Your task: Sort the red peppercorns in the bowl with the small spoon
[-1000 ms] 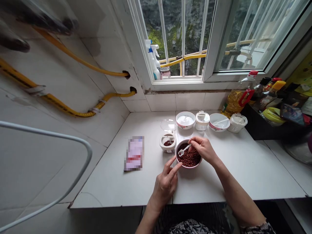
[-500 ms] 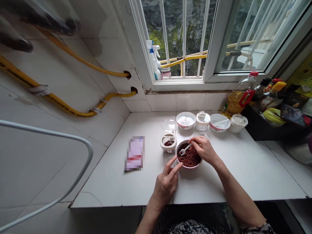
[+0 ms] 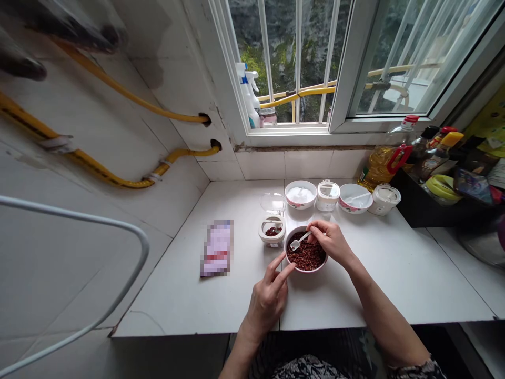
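Observation:
A bowl of reddish-brown grains (image 3: 309,257) rests on the white counter. My right hand (image 3: 328,242) pinches the handle of a small white spoon (image 3: 295,244), whose scoop lies over the grains at the bowl's left side. Two fingers of my left hand (image 3: 270,296) are stretched apart and touch the bowl's left and front rim. Just left of the bowl stands a small clear container (image 3: 272,239) with a pale rim, its transparent lid (image 3: 272,202) raised behind it and some of the dark red grains inside.
Behind the bowl stand a bowl of white powder (image 3: 300,195), a lidded jar (image 3: 328,196), a bowl with a white spoon (image 3: 355,199) and another jar (image 3: 384,200). A purple packet (image 3: 217,248) lies left. An oil bottle (image 3: 389,152) and a black rack (image 3: 426,197) stand right.

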Motion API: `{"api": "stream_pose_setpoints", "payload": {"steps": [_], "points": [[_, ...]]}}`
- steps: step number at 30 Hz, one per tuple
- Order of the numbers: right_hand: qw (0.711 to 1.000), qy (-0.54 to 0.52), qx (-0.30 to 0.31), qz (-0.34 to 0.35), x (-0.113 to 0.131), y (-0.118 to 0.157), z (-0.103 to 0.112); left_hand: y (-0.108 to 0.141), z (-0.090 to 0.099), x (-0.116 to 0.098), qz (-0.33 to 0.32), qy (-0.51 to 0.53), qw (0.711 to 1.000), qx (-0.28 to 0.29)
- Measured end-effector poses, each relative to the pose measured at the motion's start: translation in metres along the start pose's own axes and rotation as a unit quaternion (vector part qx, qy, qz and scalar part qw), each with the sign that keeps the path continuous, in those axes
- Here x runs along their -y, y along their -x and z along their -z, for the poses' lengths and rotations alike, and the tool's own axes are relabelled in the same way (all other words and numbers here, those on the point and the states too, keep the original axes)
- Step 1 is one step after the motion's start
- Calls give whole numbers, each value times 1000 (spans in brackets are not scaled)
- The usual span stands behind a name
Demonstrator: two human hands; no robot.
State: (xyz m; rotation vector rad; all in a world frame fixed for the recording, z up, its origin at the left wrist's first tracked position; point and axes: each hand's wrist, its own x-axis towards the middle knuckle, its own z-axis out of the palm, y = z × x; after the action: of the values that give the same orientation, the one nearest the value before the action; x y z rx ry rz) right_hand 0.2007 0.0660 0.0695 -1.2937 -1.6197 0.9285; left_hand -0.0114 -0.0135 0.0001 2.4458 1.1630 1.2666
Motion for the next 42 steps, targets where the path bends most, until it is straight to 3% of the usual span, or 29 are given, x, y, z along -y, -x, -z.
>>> {"api": "stream_pose_setpoints", "payload": {"steps": [8,12,16,20,24,27,33,37,42], "points": [[993,-101,-3,-56,-4,-2,1,2,-1,1,6,12,1000,5],[989,-136,-25,-51,-2,-6,0,2,-2,2,4,12,1000,6],[990,-124,-72,2,10,-6,-7,1,-1,2,3,6,1000,6],[988,-36,-115,98,23,-2,-19,0,-1,2,-1,12,1000,4],[968,97,-91,213,25,0,-27,1,-1,2,4,10,1000,6],[957,133,-74,245,24,0,-26,1,0,2,7,8,1000,8],[977,77,-121,159,20,4,-1,1,0,1,9,11,1000,14],[989,69,-53,123,13,5,11,1,0,2,8,6,1000,11],[988,106,10,113,9,5,3,1,1,1,8,3,1000,11]]}}
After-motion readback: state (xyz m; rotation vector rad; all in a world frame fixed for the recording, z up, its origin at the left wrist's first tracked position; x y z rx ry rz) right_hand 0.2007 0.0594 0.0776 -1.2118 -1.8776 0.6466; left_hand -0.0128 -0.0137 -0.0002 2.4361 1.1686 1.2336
